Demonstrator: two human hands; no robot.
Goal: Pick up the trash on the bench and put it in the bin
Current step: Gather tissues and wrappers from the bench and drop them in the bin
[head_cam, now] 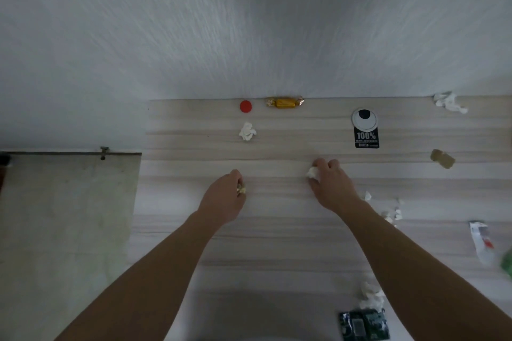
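The pale wood-grain bench (277, 230) is littered with trash. My left hand (224, 196) is closed around a small gold foil wrapper (241, 189). My right hand (329, 183) grips a crumpled white tissue (313, 172). Further back lie a white paper ball (247, 131), a red bottle cap (245, 106) and a gold-wrapped candy (285, 102) against the wall. No bin is in view.
More scraps lie to the right: white tissue (450, 102), a brown cardboard piece (442, 158), small white bits (392, 210), a white wrapper (482, 242), tissue (371, 295) and a dark green packet (364, 325). A cable grommet with black sticker (365, 127) sits near the wall. A lower grey surface (66, 216) borders the left.
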